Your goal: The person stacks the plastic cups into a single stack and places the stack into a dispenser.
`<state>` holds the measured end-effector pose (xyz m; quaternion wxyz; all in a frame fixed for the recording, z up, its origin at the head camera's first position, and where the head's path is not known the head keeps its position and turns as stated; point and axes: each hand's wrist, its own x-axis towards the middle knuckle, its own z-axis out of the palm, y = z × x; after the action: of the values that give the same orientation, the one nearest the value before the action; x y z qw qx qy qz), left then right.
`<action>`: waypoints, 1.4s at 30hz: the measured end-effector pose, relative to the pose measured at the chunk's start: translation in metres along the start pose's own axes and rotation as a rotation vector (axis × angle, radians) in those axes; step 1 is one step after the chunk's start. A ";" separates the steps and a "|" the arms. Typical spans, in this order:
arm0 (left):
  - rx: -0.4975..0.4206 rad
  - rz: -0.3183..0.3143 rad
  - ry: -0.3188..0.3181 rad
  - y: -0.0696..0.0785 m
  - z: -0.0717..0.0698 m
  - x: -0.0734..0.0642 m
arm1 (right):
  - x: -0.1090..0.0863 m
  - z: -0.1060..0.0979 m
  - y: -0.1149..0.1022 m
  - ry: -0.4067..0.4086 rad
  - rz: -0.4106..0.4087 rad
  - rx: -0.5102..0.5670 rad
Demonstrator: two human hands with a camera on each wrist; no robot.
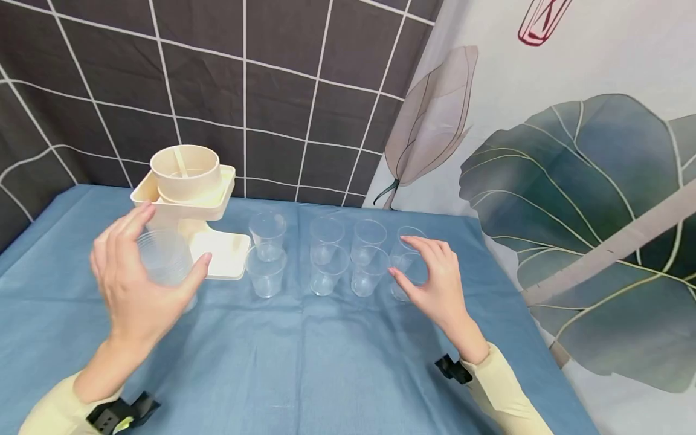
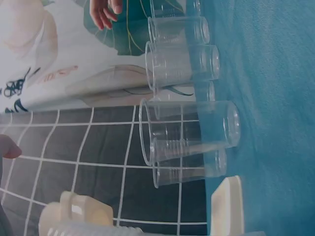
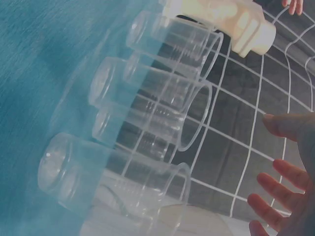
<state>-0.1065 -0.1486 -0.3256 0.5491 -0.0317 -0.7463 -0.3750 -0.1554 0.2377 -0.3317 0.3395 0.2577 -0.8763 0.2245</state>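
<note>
The left hand point(image 1: 136, 287) was held with its fingers and thumb widely parted, near a stack of clear cups point(image 1: 165, 257); no grip on it was seen, and whether it was touched could not be told. The right hand point(image 1: 443, 287) was held near the rightmost of the single clear cups point(image 2: 189, 125), its thumb and fingers well apart and nothing gripped. These cups were arranged upright on the blue cloth point(image 1: 244, 362) in two rows of four, to the right of a cream stand point(image 1: 225, 257), by which a round container point(image 1: 187, 178) was carried.
</note>
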 end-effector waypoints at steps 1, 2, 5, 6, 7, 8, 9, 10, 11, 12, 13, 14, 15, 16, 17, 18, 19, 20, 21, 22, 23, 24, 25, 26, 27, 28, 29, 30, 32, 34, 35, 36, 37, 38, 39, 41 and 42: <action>-0.003 -0.010 0.000 -0.002 -0.001 0.000 | 0.000 0.000 0.001 0.002 0.008 0.003; -0.008 -0.019 -0.002 -0.004 -0.002 0.000 | -0.001 0.000 0.003 0.001 0.018 0.004; -0.017 -0.058 -0.016 -0.011 -0.004 -0.001 | -0.001 0.001 0.008 -0.007 0.041 0.003; -0.018 -0.077 -0.025 -0.012 -0.005 -0.002 | -0.002 0.001 0.009 -0.009 0.049 0.006; -0.020 -0.101 -0.036 -0.014 -0.006 -0.003 | -0.002 0.001 0.010 -0.012 0.056 0.009; -0.024 -0.128 -0.047 -0.016 -0.008 -0.004 | -0.002 0.001 0.011 -0.017 0.065 0.012; -0.027 -0.158 -0.058 -0.017 -0.009 -0.005 | -0.002 0.001 0.013 -0.020 0.071 0.016; -0.033 -0.184 -0.068 -0.019 -0.010 -0.006 | -0.002 0.001 0.013 -0.025 0.081 0.024; -0.039 -0.208 -0.075 -0.020 -0.011 -0.007 | -0.002 0.000 0.014 -0.030 0.091 0.033; -0.046 -0.230 -0.080 -0.021 -0.011 -0.007 | -0.002 0.000 0.016 -0.036 0.101 0.042; -0.052 -0.249 -0.086 -0.023 -0.012 -0.008 | -0.003 0.001 0.017 -0.041 0.112 0.051; -0.055 -0.263 -0.093 -0.024 -0.012 -0.008 | -0.003 0.001 0.018 -0.048 0.128 0.062; -0.055 -0.277 -0.098 -0.026 -0.013 -0.008 | -0.004 0.001 0.020 -0.054 0.142 0.069; -0.055 -0.293 -0.110 -0.027 -0.014 -0.008 | -0.004 0.001 0.021 -0.059 0.158 0.082; -0.054 -0.309 -0.123 -0.029 -0.015 -0.008 | -0.005 0.001 0.022 -0.064 0.174 0.091; -0.052 -0.326 -0.138 -0.031 -0.016 -0.008 | -0.005 0.001 0.023 -0.070 0.187 0.102; -0.051 -0.341 -0.159 -0.032 -0.017 -0.008 | -0.006 0.001 0.024 -0.077 0.202 0.117; -0.057 -0.358 -0.180 -0.034 -0.019 -0.007 | -0.006 0.001 0.025 -0.086 0.218 0.131; -0.066 -0.374 -0.202 -0.035 -0.020 -0.007 | -0.006 0.001 0.026 -0.096 0.232 0.144; -0.078 -0.387 -0.226 -0.037 -0.022 -0.005 | -0.006 0.000 0.027 -0.107 0.249 0.163; -0.090 -0.397 -0.249 -0.040 -0.024 -0.004 | -0.006 0.000 0.028 -0.119 0.266 0.175; -0.102 -0.406 -0.271 -0.042 -0.026 -0.002 | -0.006 -0.001 0.029 -0.130 0.283 0.192; -0.114 -0.414 -0.295 -0.044 -0.028 -0.001 | -0.007 -0.002 0.030 -0.141 0.303 0.205; -0.124 -0.421 -0.318 -0.046 -0.029 0.001 | -0.007 -0.002 0.031 -0.151 0.321 0.214; -0.132 -0.425 -0.340 -0.049 -0.031 0.002 | -0.008 -0.003 0.033 -0.159 0.338 0.223; -0.139 -0.426 -0.366 -0.052 -0.033 0.003 | -0.008 -0.004 0.034 -0.165 0.351 0.232; -0.142 -0.424 -0.391 -0.054 -0.035 0.003 | -0.008 -0.004 0.035 -0.171 0.362 0.238; -0.153 -0.422 -0.412 -0.056 -0.037 0.003 | -0.009 -0.005 0.036 -0.175 0.370 0.245; -0.175 -0.418 -0.454 -0.061 -0.040 0.002 | -0.010 -0.005 0.038 -0.184 0.383 0.256; -0.201 -0.416 -0.488 -0.064 -0.042 0.001 | -0.010 -0.006 0.040 -0.192 0.396 0.269; -0.214 -0.418 -0.500 -0.066 -0.043 0.000 | -0.010 -0.006 0.041 -0.198 0.403 0.269; -0.224 -0.421 -0.510 -0.067 -0.043 -0.001 | -0.011 -0.006 0.042 -0.205 0.411 0.273; -0.234 -0.424 -0.523 -0.069 -0.044 -0.001 | -0.011 -0.006 0.042 -0.212 0.420 0.279; -0.244 -0.424 -0.534 -0.070 -0.044 -0.002 | -0.010 -0.007 0.041 -0.220 0.431 0.289; -0.257 -0.421 -0.543 -0.072 -0.044 -0.002 | -0.010 -0.009 0.038 -0.229 0.440 0.298; -0.283 -0.414 -0.564 -0.076 -0.044 -0.002 | -0.008 -0.012 0.033 -0.251 0.459 0.314; -0.299 -0.409 -0.576 -0.078 -0.045 -0.002 | -0.007 -0.014 0.030 -0.261 0.467 0.325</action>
<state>-0.1063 -0.2306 -0.3630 0.2201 -0.0660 -0.7979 -0.5573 -0.1623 0.2711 -0.3340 0.1177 0.1270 -0.9007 0.3985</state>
